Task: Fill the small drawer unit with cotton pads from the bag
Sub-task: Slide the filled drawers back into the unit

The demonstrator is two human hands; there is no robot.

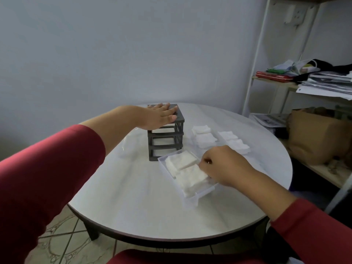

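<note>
The dark grey drawer frame (165,143) stands mid-table with all three slots empty. My left hand (161,117) lies flat on its top, fingers spread. In front of the frame a clear drawer (190,199) holds white cotton pads (187,170); its far end sits at the bottom slot. My right hand (222,164) grips this drawer's right side, fingers curled over the wall. Two more clear drawers (202,137) (235,142), each filled with pads, lie to the right of the frame. A clear plastic bag (126,147) lies left of the frame.
The round white table (144,212) stands by a pale wall. To the right are a white shelf unit (255,77) stacked with papers and clothes, and a brown paper bag (314,138). Tiled floor (62,241) shows below the table's edge.
</note>
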